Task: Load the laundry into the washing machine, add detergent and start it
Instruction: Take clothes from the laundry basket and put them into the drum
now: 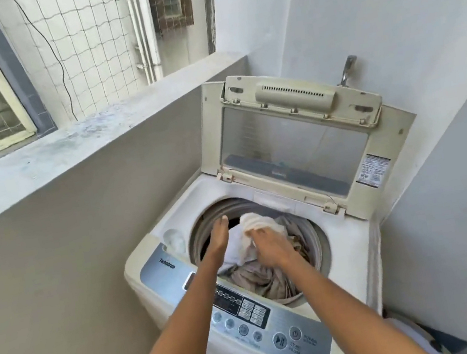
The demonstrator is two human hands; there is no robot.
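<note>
- The washing machine [346,250] stands in a corner, with a grey wall close on its left and a white wall close behind and to its right.
- Its lid [297,141] is flipped up and leans back, so the round drum opening [313,234] is open from above.
- The left hand [219,238] reaches over the left side of the drum opening. Its fingers are straight and together, and it holds nothing.
- The right hand [268,243] is curled tight around a white cloth [257,224] and holds it just above the laundry.
- The laundry [261,277] is a pile of beige and white clothes. It sits inside the drum and fills it near to the top.
- Both arms stretch across the control panel [249,316] at the front of the machine, and they cover part of it.
- A metal tap [347,69] sticks out of the wall behind the lid.
- A wide concrete ledge [67,149] runs along the top of the left wall, with a net [87,46] beyond it.
- Something white and blue [422,336] lies on the floor to the right of the machine. I cannot tell what it is.
</note>
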